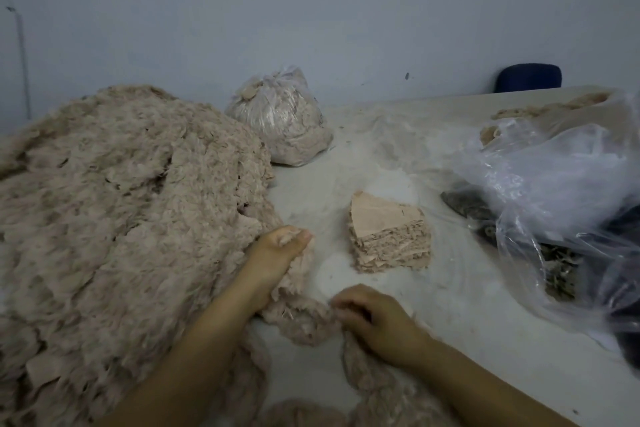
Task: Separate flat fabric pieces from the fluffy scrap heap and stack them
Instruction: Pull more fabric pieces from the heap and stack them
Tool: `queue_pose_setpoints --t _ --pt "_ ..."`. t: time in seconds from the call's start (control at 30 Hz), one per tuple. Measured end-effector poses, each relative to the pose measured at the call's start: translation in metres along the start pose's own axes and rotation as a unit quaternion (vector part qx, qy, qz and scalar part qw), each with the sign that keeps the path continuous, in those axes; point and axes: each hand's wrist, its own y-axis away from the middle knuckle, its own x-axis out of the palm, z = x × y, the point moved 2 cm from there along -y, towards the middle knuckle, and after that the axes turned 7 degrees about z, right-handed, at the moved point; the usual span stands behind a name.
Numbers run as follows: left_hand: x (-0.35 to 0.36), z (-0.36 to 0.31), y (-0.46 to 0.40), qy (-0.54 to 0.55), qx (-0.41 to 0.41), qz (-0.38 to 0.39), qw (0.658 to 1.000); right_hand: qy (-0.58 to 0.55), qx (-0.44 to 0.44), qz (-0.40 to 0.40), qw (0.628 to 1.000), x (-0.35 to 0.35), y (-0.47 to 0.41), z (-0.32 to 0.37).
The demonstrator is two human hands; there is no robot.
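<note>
Fluffy scrap heap [114, 218] occupying left of table [450, 340]; stack of flat pieces [389, 236] sitting centre, apart from heap; tied bag [280, 118] standing at rear; loose plastic bags [554, 204] lying at right; left hand [277, 253] grasping fluff at heap edge; right hand [374, 319] pinching fluff strand nr front.

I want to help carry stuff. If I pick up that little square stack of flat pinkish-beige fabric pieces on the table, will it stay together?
Probably not. The stack of flat pinkish-beige fabric pieces looks like loose layers with frayed, uneven edges, so it may slide apart or flop. It likely feels light, being thin cloth. Lifting from underneath with both hands seems safest.
</note>
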Motion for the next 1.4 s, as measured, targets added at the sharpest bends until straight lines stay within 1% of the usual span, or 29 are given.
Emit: queue_pose_setpoints --t 0.03,0.07,0.1,0.17,0.2,0.23,0.3,0.33,0.4,0.43,0.47,0.63,0.7,0.73,0.77,0.83,0.87,0.9,0.93,0.97,1.03,1.1,1.13,1.17,1.2,1.23,1.3,1.33,1.4 --pt "0.001 0.002 0.0 0.0 -0.001 -0.002 1.0 0.006 -0.027 0.036 0.999 0.007 0.007 0.0" --pt "0.001 0.003 0.0 -0.003 0.0 -0.001 1.0 -0.007 -0.024 0.057 0.998 0.007 0.015 -0.001" --pt "0.001 0.004 0.001 -0.011 0.001 0.005 1.0 -0.029 -0.002 0.053 0.998 0.001 0.02 -0.001" --pt "0.004 0.004 0.003 -0.041 0.012 0.034 0.998 -0.108 0.083 -0.036 0.99 -0.016 0.018 -0.001" --pt "0.008 0.003 0.004 -0.059 0.025 0.058 0.996 -0.19 0.128 -0.072 0.971 -0.024 0.014 0.0" --pt "0.014 0.0 0.006 -0.073 0.043 0.089 0.992 -0.3 0.157 -0.083 0.937 -0.029 0.007 0.004" --pt "0.029 -0.007 0.011 -0.085 0.081 0.164 0.979 -0.486 0.188 -0.042 0.852 -0.033 -0.006 0.016" --pt "0.035 -0.009 0.013 -0.09 0.096 0.197 0.972 -0.529 0.201 0.004 0.824 -0.033 -0.01 0.021" --pt "0.039 -0.012 0.016 -0.111 0.116 0.229 0.96 -0.555 0.204 0.072 0.803 -0.029 -0.013 0.026" --pt "0.037 -0.013 0.016 -0.131 0.128 0.224 0.957 -0.558 0.2 0.071 0.802 -0.029 -0.014 0.027" --pt "0.032 -0.014 0.016 -0.15 0.139 0.211 0.956 -0.556 0.192 0.051 0.807 -0.03 -0.015 0.027" --pt "0.013 -0.012 0.014 -0.181 0.148 0.141 0.962 -0.527 0.126 -0.131 0.83 -0.041 -0.017 0.014" --pt "0.012 -0.01 0.013 -0.203 0.143 0.125 0.961 -0.489 0.152 -0.179 0.84 -0.039 -0.017 0.014" --pt "0.013 -0.01 0.012 -0.202 0.139 0.116 0.963 -0.474 0.192 -0.18 0.84 -0.036 -0.017 0.014" --pt "0.014 -0.01 0.011 -0.195 0.136 0.103 0.966 -0.471 0.244 -0.157 0.833 -0.031 -0.016 0.013" --pt "0.015 -0.01 0.009 -0.18 0.14 0.085 0.97 -0.515 0.324 -0.051 0.792 -0.021 -0.014 0.016" --pt "0.015 -0.011 0.009 -0.172 0.147 0.083 0.971 -0.551 0.333 0.0 0.765 -0.018 -0.014 0.019" --pt "0.015 -0.011 0.007 -0.164 0.156 0.089 0.97 -0.59 0.321 0.026 0.74 -0.016 -0.015 0.022" --pt "0.014 -0.01 0.007 -0.16 0.169 0.104 0.967 -0.624 0.293 0.023 0.724 -0.016 -0.017 0.024" --pt "0.013 -0.01 0.007 -0.168 0.18 0.121 0.962 -0.642 0.259 -0.002 0.721 -0.017 -0.02 0.024" --pt "0.007 -0.006 0.007 -0.187 0.166 0.141 0.958 -0.62 0.206 -0.092 0.752 -0.022 -0.024 0.021" --pt "0.001 0.001 0.004 -0.138 0.112 0.112 0.978 -0.585 0.15 -0.145 0.784 -0.03 -0.027 0.018" --pt "-0.001 0.006 0.003 -0.06 0.059 0.083 0.993 -0.579 0.125 -0.153 0.791 -0.033 -0.029 0.017" --pt "0.001 0.011 0.002 0.051 -0.013 0.063 0.997 -0.573 0.105 -0.156 0.798 -0.034 -0.029 0.015" --pt "0.006 0.015 0.002 0.155 -0.084 0.061 0.982 -0.566 0.089 -0.156 0.805 -0.035 -0.03 0.016" --pt "0.012 0.018 0.003 0.211 -0.131 0.078 0.966 -0.56 0.073 -0.152 0.811 -0.034 -0.03 0.016" --pt "0.025 0.017 0.004 0.205 -0.167 0.128 0.956 -0.55 0.051 -0.141 0.821 -0.03 -0.031 0.016" --pt "0.032 0.016 0.005 0.196 -0.169 0.133 0.957 -0.54 0.048 -0.139 0.829 -0.029 -0.032 0.016" --pt "0.041 0.013 0.002 0.202 -0.145 0.09 0.964 -0.507 0.053 -0.144 0.848 -0.03 -0.031 0.014"
